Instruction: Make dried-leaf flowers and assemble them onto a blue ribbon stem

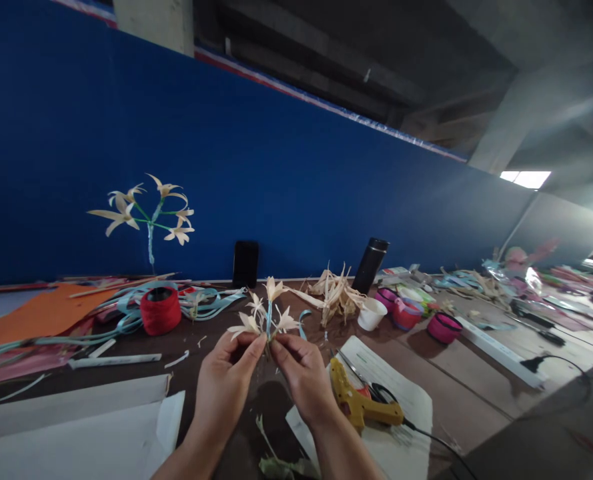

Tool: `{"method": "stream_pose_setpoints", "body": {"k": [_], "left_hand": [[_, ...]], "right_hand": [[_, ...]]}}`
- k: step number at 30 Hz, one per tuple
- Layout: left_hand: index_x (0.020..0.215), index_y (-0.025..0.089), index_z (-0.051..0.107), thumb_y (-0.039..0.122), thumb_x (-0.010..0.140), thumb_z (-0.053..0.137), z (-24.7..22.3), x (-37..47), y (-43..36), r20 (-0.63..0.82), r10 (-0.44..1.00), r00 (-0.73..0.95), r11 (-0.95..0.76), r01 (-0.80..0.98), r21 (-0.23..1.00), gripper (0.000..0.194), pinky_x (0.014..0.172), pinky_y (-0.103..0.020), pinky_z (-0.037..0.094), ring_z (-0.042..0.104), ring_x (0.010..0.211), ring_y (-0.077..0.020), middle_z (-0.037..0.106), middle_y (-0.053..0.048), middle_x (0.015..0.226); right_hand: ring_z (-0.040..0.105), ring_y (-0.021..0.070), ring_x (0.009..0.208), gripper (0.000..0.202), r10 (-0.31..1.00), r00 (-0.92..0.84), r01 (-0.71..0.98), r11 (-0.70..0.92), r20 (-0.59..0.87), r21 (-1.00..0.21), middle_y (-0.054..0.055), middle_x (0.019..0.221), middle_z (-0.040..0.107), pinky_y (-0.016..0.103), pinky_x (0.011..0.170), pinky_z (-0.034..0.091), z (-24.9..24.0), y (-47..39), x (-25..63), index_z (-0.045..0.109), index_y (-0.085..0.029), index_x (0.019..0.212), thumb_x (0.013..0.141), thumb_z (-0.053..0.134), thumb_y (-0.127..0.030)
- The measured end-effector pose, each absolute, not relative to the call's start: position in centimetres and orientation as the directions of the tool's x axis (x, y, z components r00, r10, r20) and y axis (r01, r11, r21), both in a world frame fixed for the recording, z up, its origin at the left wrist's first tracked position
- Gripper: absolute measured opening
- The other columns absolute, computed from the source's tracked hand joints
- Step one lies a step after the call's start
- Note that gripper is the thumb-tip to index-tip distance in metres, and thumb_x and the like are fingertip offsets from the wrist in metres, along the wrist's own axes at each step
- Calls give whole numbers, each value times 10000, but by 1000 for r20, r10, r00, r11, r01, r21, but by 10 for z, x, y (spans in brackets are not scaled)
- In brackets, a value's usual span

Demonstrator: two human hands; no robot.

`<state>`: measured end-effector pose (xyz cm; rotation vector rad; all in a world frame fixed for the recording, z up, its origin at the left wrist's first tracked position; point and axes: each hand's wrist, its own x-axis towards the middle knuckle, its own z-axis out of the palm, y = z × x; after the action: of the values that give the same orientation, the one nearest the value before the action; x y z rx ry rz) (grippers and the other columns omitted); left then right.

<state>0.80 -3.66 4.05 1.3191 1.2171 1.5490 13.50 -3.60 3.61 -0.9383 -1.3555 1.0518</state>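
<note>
Both hands meet in the middle of the view around a small handmade flower stem. My left hand (231, 373) pinches it from the left with thumb and fingers. From the right, my right hand (303, 377) pinches the same stem low down. Several cream petalled blooms on the flower stem (269, 317) rise above my fingertips, and light blue wrapping shows on its upright part. Its lower end is hidden by my fingers. To the right of my right hand lies a yellow hot glue gun (363, 400) with a black cord, partly over scissors (351, 367) on a printed paper sheet (411, 407).
A finished-looking flower spray (151, 223) stands against the blue partition (296, 167). Along the back are a red ribbon roll (160, 311), a phone (245, 265), dried husks (336, 297), a white cup (371, 314) and a black bottle (371, 265). A power strip (499, 350) lies right.
</note>
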Motion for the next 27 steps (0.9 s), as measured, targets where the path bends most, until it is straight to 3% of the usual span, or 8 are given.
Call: {"method": "stream_pose_setpoints", "body": {"k": [9,17,27], "left_hand": [[695,198,659,360,691,671,42,8,-37,302,926,-227,-289,87,953,162,699,-244,462,602,715,-168,669,4,709],[703,198,659,359,702,656,40,11,-38,317,925,-209,-302,103,948,160,672,-245,463,609,711,-175,676,3,709],[719,205,671,325,711,647,38,12,-38,342,920,-192,-323,125,938,123,706,-254,459,620,748,-184,684,-4,740]], "right_hand": [[602,184,778,211,946,-83,-65,307,312,-949,11,787,700,263,713,441,38,-36,135,734,-219,936,812,609,-336],[568,153,669,189,963,-16,-73,268,270,-961,-2,715,675,245,641,425,34,-35,134,738,-199,867,773,656,-340],[594,178,750,184,946,27,-22,324,323,-946,25,752,691,269,723,445,31,-34,135,732,-174,879,789,618,-287]]}}
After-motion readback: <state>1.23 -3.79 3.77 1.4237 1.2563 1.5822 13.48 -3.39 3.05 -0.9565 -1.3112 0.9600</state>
